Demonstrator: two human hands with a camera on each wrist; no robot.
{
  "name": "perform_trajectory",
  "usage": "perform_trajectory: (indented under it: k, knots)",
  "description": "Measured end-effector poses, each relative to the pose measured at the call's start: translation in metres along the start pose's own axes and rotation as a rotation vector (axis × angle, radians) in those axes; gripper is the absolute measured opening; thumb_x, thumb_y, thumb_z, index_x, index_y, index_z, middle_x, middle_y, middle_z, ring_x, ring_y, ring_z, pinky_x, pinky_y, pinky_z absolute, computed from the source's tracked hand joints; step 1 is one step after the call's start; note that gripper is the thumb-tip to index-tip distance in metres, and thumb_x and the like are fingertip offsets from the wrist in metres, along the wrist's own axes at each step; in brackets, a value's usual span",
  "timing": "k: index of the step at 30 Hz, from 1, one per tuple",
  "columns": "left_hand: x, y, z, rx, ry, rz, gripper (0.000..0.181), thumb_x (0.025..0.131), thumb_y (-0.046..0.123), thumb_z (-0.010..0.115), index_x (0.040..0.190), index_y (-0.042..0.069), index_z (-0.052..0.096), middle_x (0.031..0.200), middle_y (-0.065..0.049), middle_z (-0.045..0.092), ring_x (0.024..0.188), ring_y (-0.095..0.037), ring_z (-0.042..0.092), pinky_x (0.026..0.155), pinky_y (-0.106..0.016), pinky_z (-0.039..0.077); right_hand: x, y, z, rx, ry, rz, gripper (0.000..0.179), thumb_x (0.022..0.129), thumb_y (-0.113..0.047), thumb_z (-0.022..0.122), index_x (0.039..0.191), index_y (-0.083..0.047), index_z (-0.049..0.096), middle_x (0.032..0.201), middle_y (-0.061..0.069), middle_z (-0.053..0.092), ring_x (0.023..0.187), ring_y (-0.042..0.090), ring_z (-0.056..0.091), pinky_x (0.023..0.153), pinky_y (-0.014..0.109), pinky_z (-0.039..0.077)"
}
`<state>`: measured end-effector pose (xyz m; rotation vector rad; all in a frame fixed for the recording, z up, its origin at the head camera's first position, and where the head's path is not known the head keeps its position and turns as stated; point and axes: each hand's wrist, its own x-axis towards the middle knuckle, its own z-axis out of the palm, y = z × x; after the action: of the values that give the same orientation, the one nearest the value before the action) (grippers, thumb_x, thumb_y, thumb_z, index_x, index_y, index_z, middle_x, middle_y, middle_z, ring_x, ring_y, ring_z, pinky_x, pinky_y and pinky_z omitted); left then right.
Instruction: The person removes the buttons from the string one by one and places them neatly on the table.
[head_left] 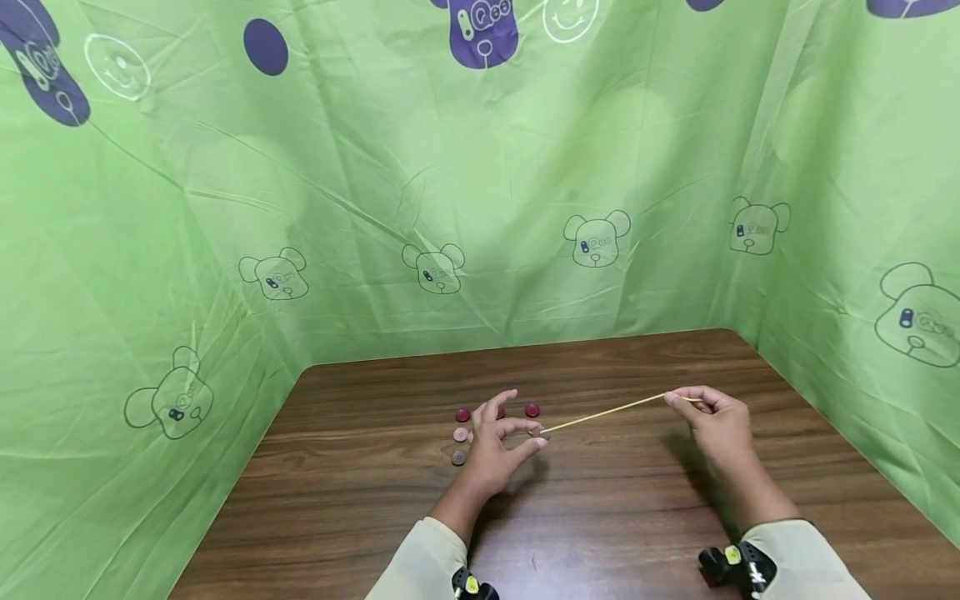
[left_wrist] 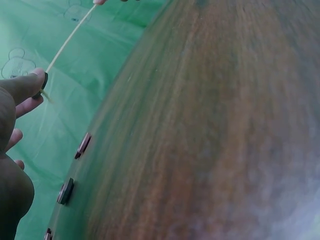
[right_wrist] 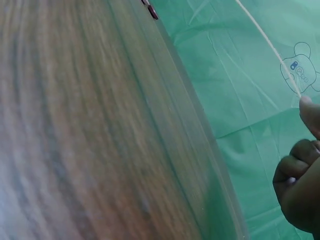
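Between thumb and fingertips, my left hand (head_left: 491, 457) pinches a small dark button (left_wrist: 45, 80) by its edge, above the wooden table. A thin yellow string (head_left: 607, 412) runs from this button to my right hand (head_left: 726, 427), whose thumb and forefinger pinch it. The string is stretched nearly straight, rising to the right. In the left wrist view, a short end of it sticks out below the button. Behind and beside the left hand lie red buttons (head_left: 532, 409), one partly hidden by fingers, a pink button (head_left: 461, 434) and a grey-brown button (head_left: 459, 457).
The brown wooden table (head_left: 615, 525) carries the loose buttons left of its middle. Green cloth walls (head_left: 517, 300) printed with bear faces enclose its back and both sides. Each sleeved wrist wears a small black camera (head_left: 722, 565).
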<state>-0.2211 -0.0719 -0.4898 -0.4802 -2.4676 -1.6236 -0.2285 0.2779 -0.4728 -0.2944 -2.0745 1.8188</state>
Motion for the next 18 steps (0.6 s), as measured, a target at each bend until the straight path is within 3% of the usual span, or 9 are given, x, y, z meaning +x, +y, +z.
perform_trajectory:
  k: [8,13,18]
  knots:
    - [0.0003,-0.0027,0.0005,0.000,0.002,0.008,0.020,0.091,0.025,0.090,0.110,0.019,0.087,0.169,0.004,0.044,0.162,-0.036,0.019,0.126,-0.075,0.020,0.0030,-0.0051,-0.0049,0.132,0.172,0.088,0.010,0.092,-0.010,0.089,0.085,-0.014,0.083,0.065,-0.018,0.069,0.061,-0.002,0.052,0.051,0.018,0.037]
    - [0.0007,-0.0056,-0.0003,0.003,-0.014,-0.006,0.021,0.091,0.026,0.090,0.112,0.020,0.087,0.170,0.005,0.043,0.162,-0.035,0.018,0.127,-0.076,0.015,0.0034,-0.0035,-0.0052,0.165,0.152,0.137,0.011,0.091,-0.011,0.089,0.085,-0.016,0.083,0.064,-0.017,0.063,0.060,-0.002,0.050,0.051,0.017,0.038]
    - [0.0003,-0.0099,-0.0012,0.038,-0.012,0.020,0.022,0.088,0.028,0.094,0.108,0.021,0.088,0.169,0.004,0.046,0.161,-0.040,0.019,0.122,-0.080,0.007,0.0007,-0.0072,-0.0002,0.178,0.111,0.162,0.012,0.092,-0.014,0.090,0.084,-0.020,0.082,0.062,-0.016,0.057,0.056,0.001,0.047,0.049,0.019,0.039]
